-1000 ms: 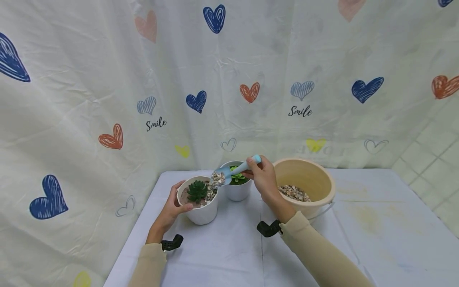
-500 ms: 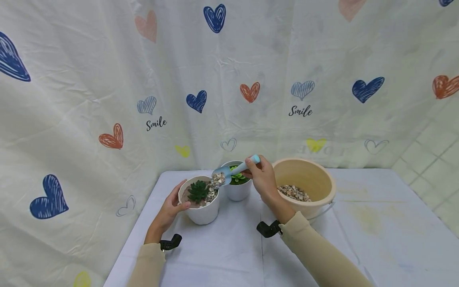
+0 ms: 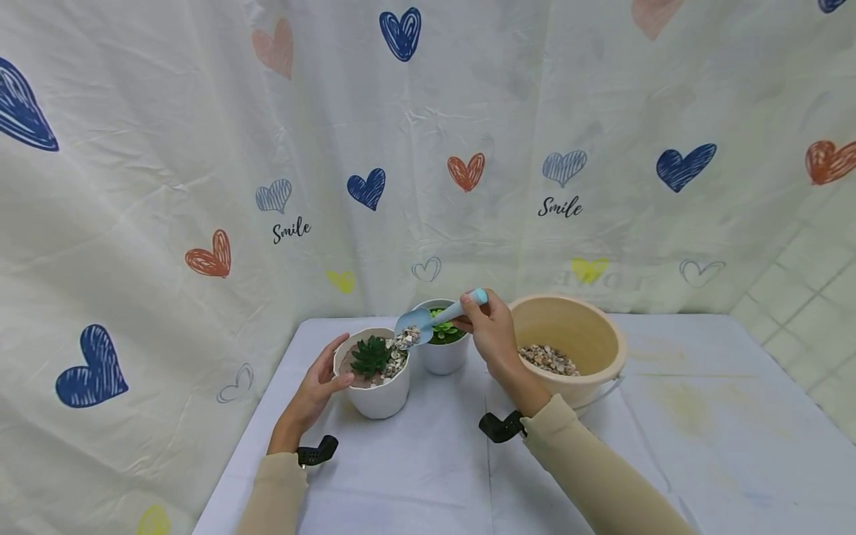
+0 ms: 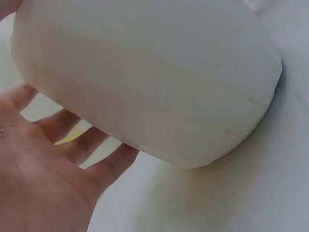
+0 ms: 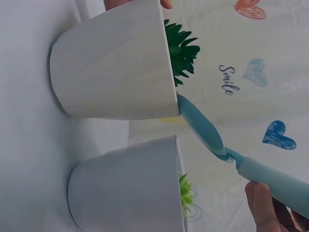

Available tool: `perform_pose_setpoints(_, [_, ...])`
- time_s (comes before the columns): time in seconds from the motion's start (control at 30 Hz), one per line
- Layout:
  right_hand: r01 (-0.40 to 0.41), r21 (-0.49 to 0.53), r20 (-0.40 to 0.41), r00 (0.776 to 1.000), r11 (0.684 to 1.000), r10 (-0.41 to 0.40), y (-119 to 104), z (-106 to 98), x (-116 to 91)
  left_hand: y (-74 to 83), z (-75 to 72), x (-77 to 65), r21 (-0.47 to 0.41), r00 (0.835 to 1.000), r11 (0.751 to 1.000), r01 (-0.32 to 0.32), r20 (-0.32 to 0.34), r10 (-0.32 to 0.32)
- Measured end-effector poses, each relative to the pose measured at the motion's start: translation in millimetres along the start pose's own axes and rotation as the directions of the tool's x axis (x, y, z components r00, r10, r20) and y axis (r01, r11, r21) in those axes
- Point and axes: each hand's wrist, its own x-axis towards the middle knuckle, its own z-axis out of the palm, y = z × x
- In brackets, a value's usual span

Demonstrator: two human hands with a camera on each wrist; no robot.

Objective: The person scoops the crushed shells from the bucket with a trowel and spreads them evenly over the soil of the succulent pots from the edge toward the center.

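My left hand (image 3: 314, 390) grips the side of a white flowerpot (image 3: 379, 401), thumb at the rim. The left wrist view shows its fingers (image 4: 113, 166) running behind the pot wall. A dark green succulent (image 3: 370, 357) stands in the pot, with pebbles (image 3: 394, 362) along its right side. My right hand (image 3: 491, 331) holds a light blue hand trowel (image 3: 441, 316) by its handle. The blade tilts down at the pot's right rim, some pebbles still on its lower part. In the right wrist view, the trowel blade (image 5: 200, 123) meets the pot's rim.
A second white pot (image 3: 444, 359) with a bright green succulent (image 3: 446, 331) stands just behind the trowel. To the right is a beige bucket (image 3: 602, 334) with pebbles (image 3: 550, 360) in the bottom and a handle. A heart-print curtain hangs behind the white-covered table (image 3: 428, 475).
The heap of pebbles on the trowel has shrunk, and more pebbles lie beside the succulent. Early on, the left hand and pot shifted slightly right; the right hand has hardly moved.
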Motion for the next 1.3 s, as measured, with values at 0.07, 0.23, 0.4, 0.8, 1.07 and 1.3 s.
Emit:
perform_pose_setpoints(0.07, [-0.006,0.003,-0.004,1.0,1.0,0.007,0,0,0,2.1,1.2,0.1,0.036,1.0,0.999,0.007,0.003,-0.007])
perform_pose_setpoints(0.23, [-0.026,0.021,-0.02,0.999,0.999,0.027,1,-1,0,9.2,9.1,0.5,0.14,0.997,0.987,0.08,-0.027,-0.077])
perform_pose_setpoints(0.4, [-0.046,0.037,-0.036,0.998,0.998,0.047,-1,-2,0,11.4,14.5,2.3,0.168,0.991,0.978,0.125,-0.061,-0.116])
perform_pose_setpoints(0.8, [-0.027,0.064,-0.032,0.999,0.998,0.03,-1,-2,0,4.8,10.1,1.3,0.062,0.997,0.995,0.075,-0.015,-0.074])
perform_pose_setpoints(1.07, [-0.002,0.058,-0.012,1.0,0.998,0.003,1,-1,-1,-0.4,4.2,0.2,0.023,0.998,0.998,0.065,-0.012,-0.064])
perform_pose_setpoints(1.3, [0.026,0.043,0.008,1.0,0.999,-0.026,6,1,-1,1.7,3.8,0.3,-0.002,0.999,0.999,0.034,0.009,-0.034])
